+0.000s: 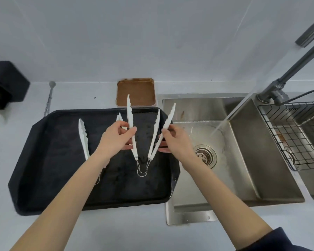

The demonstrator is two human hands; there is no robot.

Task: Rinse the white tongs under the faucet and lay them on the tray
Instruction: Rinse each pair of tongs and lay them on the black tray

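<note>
Nearest, at the bottom of the frame, two bare forearms run up from the lower corners and converge over the middle; a dark sleeve shows at the lower right. They are stretched well forward, so the work sits out over the tabletop, not close to the body.

The left hand, in the centre of the frame, is pinched shut on one pair of white tongs, thumb on top and fingers curled beneath, the tips pointing up and away. The right hand, just beside it, is closed the same way on a second pair of tongs. Both pairs hang with their wire loops downward and nearly meeting, probably so water runs off the hinge ends onto the black tray below instead of down the wrists.

They are held over the tray's right half, beside the sink, which suggests the rinsing is done and laying down comes next. A third pair of tongs lies flat on the tray at centre left, partly hidden by the left forearm.

Farther right, water falls in a slanting stream from the faucet into the basin near the drain; nothing is under it. A wire rack sits at the far right. Beyond the tray, against the wall, rests a brown dish.
</note>
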